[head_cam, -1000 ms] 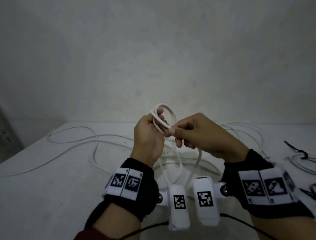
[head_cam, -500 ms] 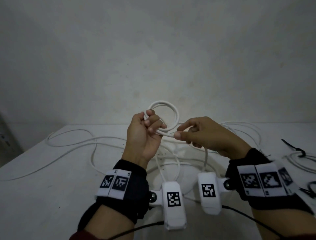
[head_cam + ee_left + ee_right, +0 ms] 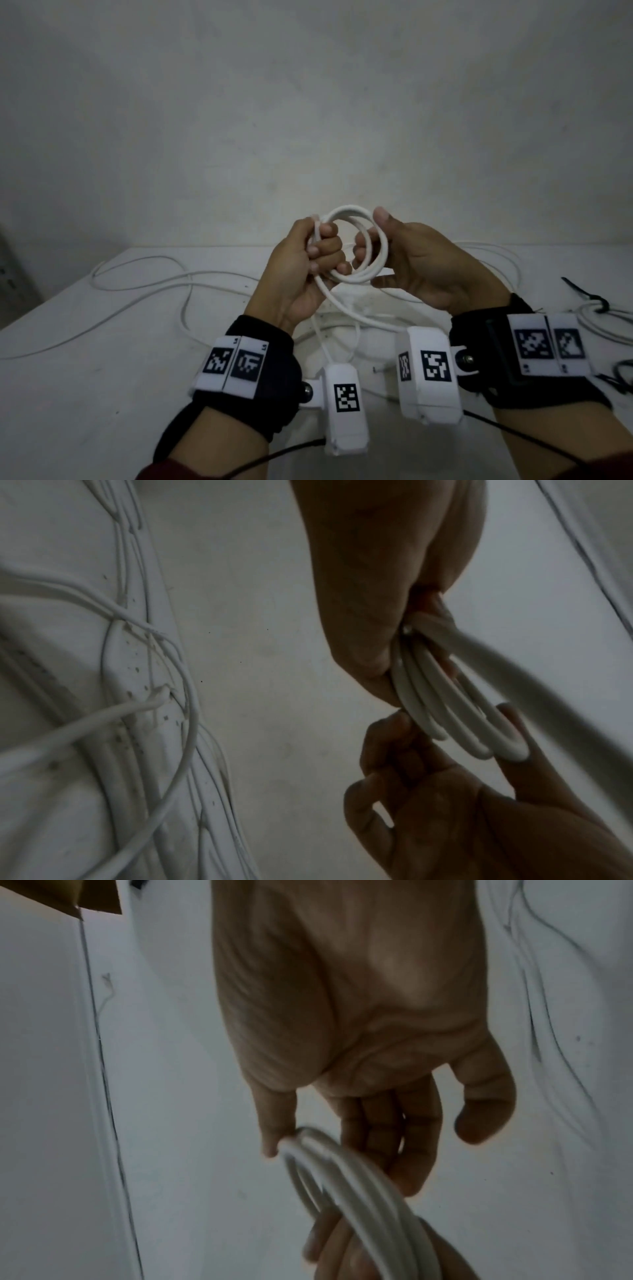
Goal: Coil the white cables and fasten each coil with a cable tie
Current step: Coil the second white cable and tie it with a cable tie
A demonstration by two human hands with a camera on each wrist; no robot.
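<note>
A small coil of white cable (image 3: 352, 213) is held up above the white table (image 3: 102, 377), between both hands. My left hand (image 3: 325, 253) grips the coil's left side in a fist, seen from behind in the left wrist view as the left hand (image 3: 394, 588) closed on the loops of the coil (image 3: 441, 710). My right hand (image 3: 371, 236) pinches the coil's right side, thumb on the outside and fingers through the ring. The right wrist view shows the thumb (image 3: 274, 1131) against the coil (image 3: 342, 1172). The cable's loose tail (image 3: 346, 308) hangs down to the table.
More loose white cable (image 3: 144, 274) sprawls over the table's left and back. Black cable ties (image 3: 589, 298) lie at the right beside another white cable (image 3: 603, 318). A bare wall stands close behind. A cardboard corner (image 3: 85, 896) shows in the right wrist view.
The right hand has left the single strand it was feeding in and now holds the coil's right side. The coil has gained a loop and both hands have come together.
</note>
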